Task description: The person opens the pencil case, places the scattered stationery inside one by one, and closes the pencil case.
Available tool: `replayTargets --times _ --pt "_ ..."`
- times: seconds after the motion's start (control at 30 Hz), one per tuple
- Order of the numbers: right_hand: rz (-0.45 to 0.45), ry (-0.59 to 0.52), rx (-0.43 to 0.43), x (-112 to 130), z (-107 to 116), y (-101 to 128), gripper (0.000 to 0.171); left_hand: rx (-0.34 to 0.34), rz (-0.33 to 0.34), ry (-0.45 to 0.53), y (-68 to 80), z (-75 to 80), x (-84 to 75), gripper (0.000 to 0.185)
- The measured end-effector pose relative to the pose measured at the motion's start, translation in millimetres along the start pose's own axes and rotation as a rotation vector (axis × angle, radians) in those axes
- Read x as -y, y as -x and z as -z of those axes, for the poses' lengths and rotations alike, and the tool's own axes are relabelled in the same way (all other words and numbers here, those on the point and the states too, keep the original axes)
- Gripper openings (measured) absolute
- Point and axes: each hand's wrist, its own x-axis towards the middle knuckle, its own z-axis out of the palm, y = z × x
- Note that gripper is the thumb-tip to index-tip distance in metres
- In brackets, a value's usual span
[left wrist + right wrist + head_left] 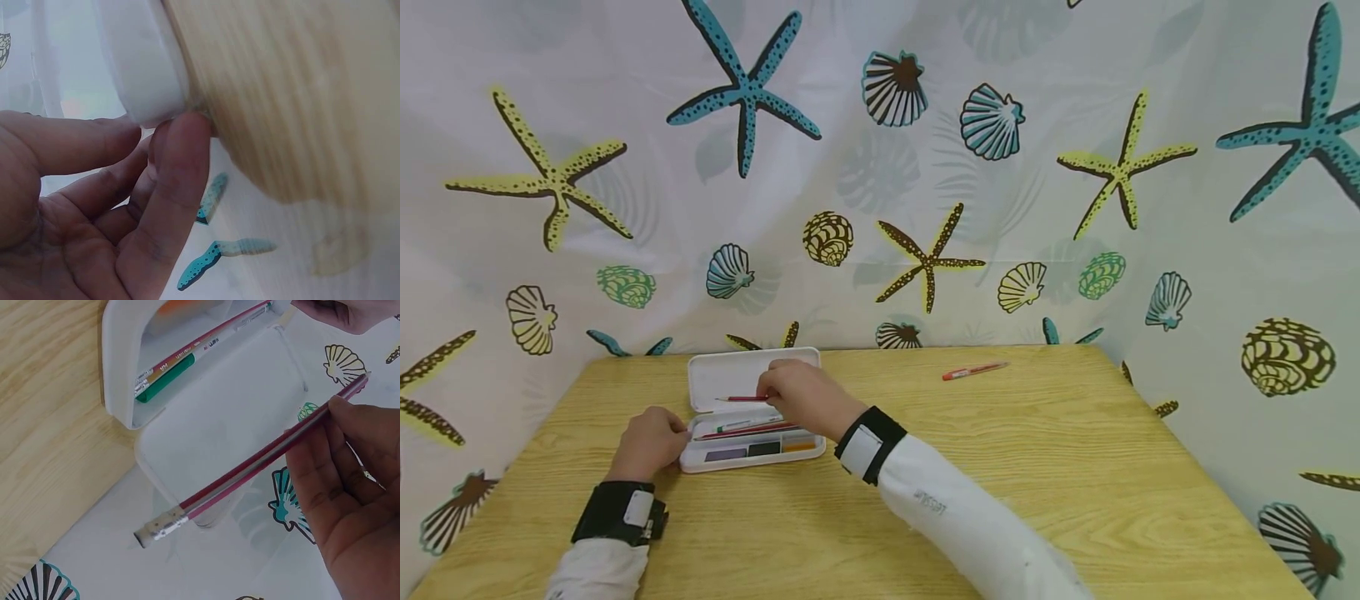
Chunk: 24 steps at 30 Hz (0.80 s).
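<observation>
A white pencil case (752, 465) lies on the table with its lid (722, 379) raised at the back. My left hand (649, 446) is at the case's left end; in the left wrist view thumb and fingers pinch the edge of the white case (147, 69). Over the lid, my right hand (805, 398) pinches a red pencil (250, 461) near its point, and its eraser end sticks out clear of the fingers. Inside the case lie red pencils (760, 430) and a green-ended pen (165, 384). Purple, black and orange blocks fill the front compartments.
An orange-red pen (973, 372) lies toward the back right of the wooden table (1000, 467). Behind the table hangs a white cloth (850, 183) printed with starfish and shells.
</observation>
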Motion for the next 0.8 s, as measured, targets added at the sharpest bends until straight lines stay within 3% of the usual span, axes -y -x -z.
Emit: replayTargets --times 0.3,0.8 --pt "0.008 -0.049 -0.024 0.5 -10.4 -3.2 0.012 0.003 0.01 0.009 -1.2 -1.6 1.9 0.026" --pt "0.002 -0.109 0.014 -5.9 -19.5 -7.9 0.011 0.006 0.02 0.009 -3.5 -2.1 5.0 0.025"
